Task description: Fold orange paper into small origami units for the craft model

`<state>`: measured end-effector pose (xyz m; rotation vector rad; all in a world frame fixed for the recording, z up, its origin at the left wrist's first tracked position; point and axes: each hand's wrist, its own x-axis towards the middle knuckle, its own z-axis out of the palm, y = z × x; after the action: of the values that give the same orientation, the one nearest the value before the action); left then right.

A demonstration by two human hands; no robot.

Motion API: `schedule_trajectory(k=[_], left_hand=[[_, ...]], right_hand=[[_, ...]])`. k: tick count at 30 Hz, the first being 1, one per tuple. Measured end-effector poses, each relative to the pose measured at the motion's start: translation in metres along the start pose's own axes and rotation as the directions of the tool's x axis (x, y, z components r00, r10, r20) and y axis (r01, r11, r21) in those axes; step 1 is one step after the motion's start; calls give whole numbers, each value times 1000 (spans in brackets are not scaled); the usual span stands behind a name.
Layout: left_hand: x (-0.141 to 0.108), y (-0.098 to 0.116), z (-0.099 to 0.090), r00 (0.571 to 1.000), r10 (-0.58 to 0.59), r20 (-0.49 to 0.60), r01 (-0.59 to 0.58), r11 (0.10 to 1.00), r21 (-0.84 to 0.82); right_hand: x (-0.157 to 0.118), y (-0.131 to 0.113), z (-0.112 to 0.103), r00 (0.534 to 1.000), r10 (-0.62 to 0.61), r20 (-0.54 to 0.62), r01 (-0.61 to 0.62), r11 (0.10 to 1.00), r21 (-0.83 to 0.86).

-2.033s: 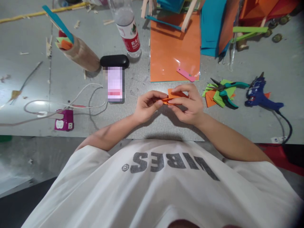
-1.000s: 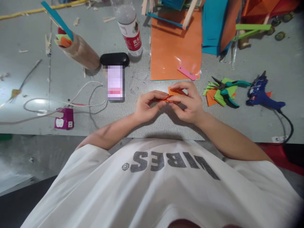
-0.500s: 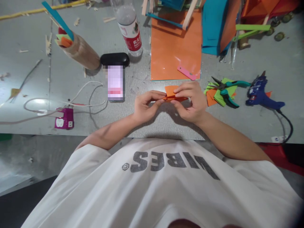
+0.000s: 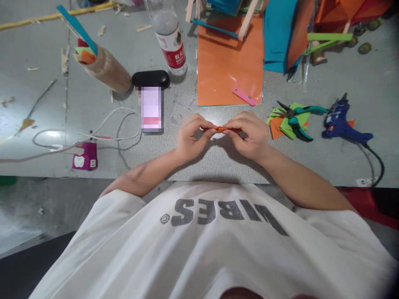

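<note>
Between my hands is a piece of orange paper (image 4: pixel 220 128), seen nearly edge-on as a thin strip. My left hand (image 4: pixel 193 135) pinches its left part between thumb and fingers. On the other side, my right hand (image 4: pixel 249 135) grips the right part in the same way. Both hands are just above the grey table, close to my shirt. Beyond them lies a larger orange sheet (image 4: pixel 230 70) in a clear sleeve, with a small pink strip (image 4: pixel 244 96) on its near edge. Much of the held paper is hidden by my fingers.
Pliers (image 4: pixel 293 114) lie on green and orange paper scraps right of my hands, beside a blue glue gun (image 4: pixel 346 124). At left are a phone (image 4: pixel 151 110), a purple charger (image 4: pixel 85 156) with cables, a water bottle (image 4: pixel 170 41) and a wooden cup (image 4: pixel 109 70) of paper strips.
The orange flap that stood up between my hands is now folded down, leaving a thin edge. My right hand has shifted slightly left, and its fingers have closed along the paper.
</note>
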<state>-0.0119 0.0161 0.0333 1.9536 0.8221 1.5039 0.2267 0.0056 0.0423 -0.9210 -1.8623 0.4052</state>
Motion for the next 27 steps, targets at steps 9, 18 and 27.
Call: schedule_trajectory(k=[9,18,27], left_hand=[[-2,-5,-1,953,-281,-116,276,959,-64],[1,1,-3,942,-335,38,336,942,-28],[3,-5,-5,889,-435,140,437,899,21]], right_hand=[[9,-9,-8,963,269,21,-270,953,136],[15,-9,-11,912,382,149,-406,890,206],[13,-3,-6,922,384,60,-388,914,118]])
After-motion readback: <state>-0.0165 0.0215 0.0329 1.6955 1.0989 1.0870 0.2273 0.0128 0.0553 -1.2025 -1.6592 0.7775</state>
